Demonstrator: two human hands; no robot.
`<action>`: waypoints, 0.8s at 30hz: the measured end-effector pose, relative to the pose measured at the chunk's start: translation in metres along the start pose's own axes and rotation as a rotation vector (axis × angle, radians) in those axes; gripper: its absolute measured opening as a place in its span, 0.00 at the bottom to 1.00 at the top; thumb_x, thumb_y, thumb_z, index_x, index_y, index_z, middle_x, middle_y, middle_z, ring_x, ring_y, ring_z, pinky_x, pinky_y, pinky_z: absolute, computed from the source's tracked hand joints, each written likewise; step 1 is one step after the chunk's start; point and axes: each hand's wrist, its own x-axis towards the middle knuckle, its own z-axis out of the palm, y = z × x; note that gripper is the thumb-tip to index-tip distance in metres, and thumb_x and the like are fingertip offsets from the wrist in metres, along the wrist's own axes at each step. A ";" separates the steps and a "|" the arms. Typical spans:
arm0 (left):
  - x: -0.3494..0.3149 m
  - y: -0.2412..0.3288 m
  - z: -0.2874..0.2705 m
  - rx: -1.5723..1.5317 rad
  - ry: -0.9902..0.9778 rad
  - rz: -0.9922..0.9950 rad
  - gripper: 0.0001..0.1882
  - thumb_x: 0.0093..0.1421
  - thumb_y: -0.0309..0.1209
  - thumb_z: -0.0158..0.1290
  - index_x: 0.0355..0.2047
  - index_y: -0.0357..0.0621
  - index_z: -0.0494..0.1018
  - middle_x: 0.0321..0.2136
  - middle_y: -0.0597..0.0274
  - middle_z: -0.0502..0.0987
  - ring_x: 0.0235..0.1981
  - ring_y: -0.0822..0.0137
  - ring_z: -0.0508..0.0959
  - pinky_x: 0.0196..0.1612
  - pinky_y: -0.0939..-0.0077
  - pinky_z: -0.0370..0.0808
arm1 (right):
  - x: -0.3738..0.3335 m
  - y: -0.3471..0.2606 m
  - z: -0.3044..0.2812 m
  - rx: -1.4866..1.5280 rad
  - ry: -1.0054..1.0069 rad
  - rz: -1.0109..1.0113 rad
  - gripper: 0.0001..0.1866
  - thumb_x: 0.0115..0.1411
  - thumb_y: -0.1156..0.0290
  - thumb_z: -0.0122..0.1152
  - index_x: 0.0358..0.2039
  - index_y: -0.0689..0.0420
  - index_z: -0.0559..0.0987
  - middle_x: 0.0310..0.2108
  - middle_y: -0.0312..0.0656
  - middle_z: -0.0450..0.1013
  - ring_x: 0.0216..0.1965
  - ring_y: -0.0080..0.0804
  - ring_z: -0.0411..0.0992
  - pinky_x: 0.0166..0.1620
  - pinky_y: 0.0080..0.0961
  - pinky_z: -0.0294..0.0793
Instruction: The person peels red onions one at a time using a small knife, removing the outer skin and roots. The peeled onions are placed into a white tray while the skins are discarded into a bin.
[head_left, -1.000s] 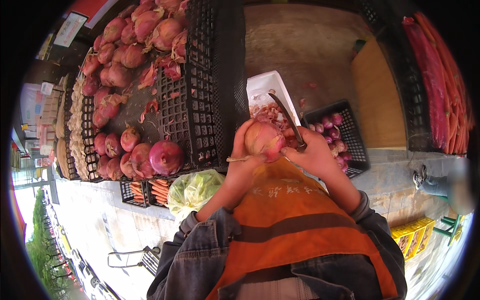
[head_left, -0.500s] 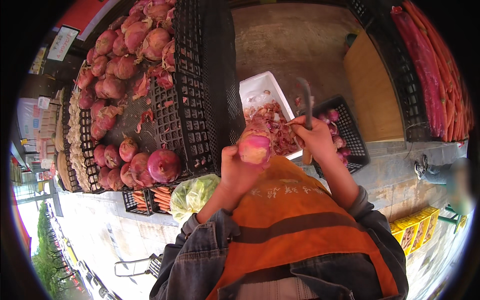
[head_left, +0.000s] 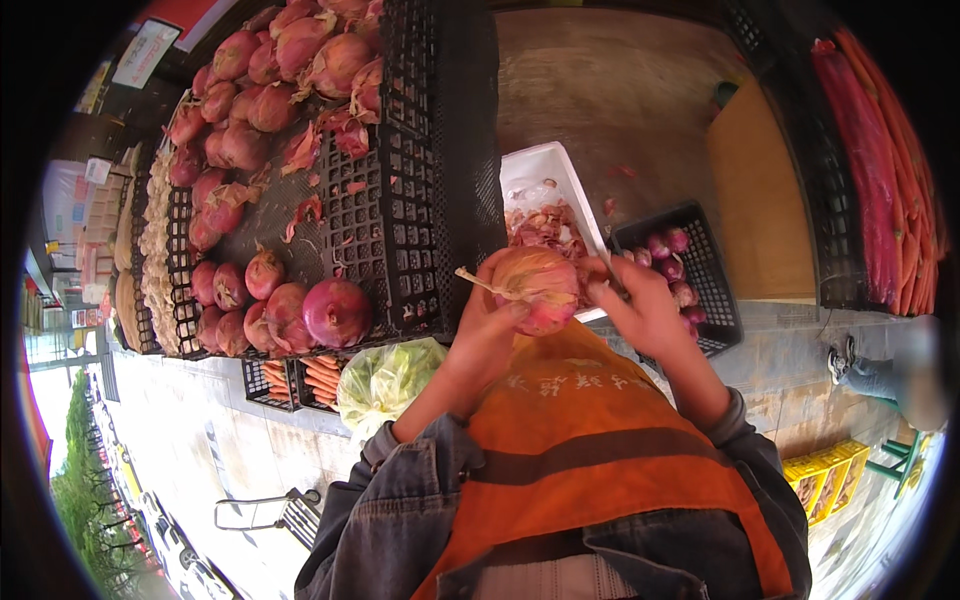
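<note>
My left hand [head_left: 485,335] is closed around a red onion [head_left: 540,285], held in front of my orange apron. The onion's papery skin and dry stem face up, the stem pointing left. On the onion's right side, my right hand [head_left: 640,305] is closed, its fingertips touching or very near the skin. Only a dark sliver of the curved knife shows by these fingers; its handle is hidden. Beyond the hands stands a white foam box [head_left: 550,170] holding loose onion skins [head_left: 550,228]. A black crate [head_left: 715,265] of smaller red onions sits to its right.
At left is a large black crate [head_left: 410,200] heaped with red onions [head_left: 245,135]. Carrots [head_left: 322,378] and a bagged green vegetable [head_left: 388,382] lie below it. Carrots in red wrapping [head_left: 870,170] are at far right. Yellow crates [head_left: 825,480] stand near a person's leg [head_left: 870,375].
The onion has been turned, so its stem side shows instead of its pink side with a pale patch. My right hand has come down to it, and the knife's raised blade is now mostly hidden.
</note>
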 end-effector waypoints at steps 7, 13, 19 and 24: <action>0.000 0.004 -0.001 0.064 -0.016 0.018 0.37 0.49 0.19 0.52 0.59 0.42 0.53 0.52 0.56 0.67 0.53 0.62 0.70 0.47 0.70 0.77 | -0.030 -0.021 -0.027 -0.507 -0.143 -0.273 0.19 0.52 0.63 0.62 0.44 0.55 0.74 0.29 0.44 0.70 0.30 0.45 0.72 0.31 0.37 0.71; 0.005 0.002 0.002 0.117 -0.008 0.082 0.36 0.48 0.18 0.52 0.58 0.42 0.53 0.51 0.57 0.67 0.48 0.63 0.74 0.38 0.73 0.80 | -0.037 -0.020 -0.026 -0.580 -0.072 -0.286 0.20 0.50 0.62 0.63 0.43 0.55 0.74 0.30 0.42 0.71 0.29 0.42 0.72 0.30 0.35 0.72; 0.004 0.008 0.003 0.150 -0.009 0.015 0.36 0.48 0.18 0.53 0.57 0.42 0.53 0.49 0.57 0.68 0.46 0.64 0.75 0.37 0.74 0.80 | -0.034 -0.012 -0.015 -0.688 0.047 -0.273 0.22 0.49 0.61 0.64 0.43 0.56 0.74 0.28 0.41 0.70 0.28 0.40 0.72 0.29 0.33 0.73; 0.007 0.004 0.000 0.298 0.015 0.048 0.35 0.46 0.19 0.55 0.56 0.42 0.56 0.48 0.58 0.68 0.47 0.66 0.73 0.44 0.75 0.76 | -0.029 -0.011 0.006 -0.703 0.196 -0.222 0.19 0.52 0.63 0.62 0.43 0.56 0.75 0.28 0.42 0.69 0.27 0.40 0.72 0.27 0.34 0.72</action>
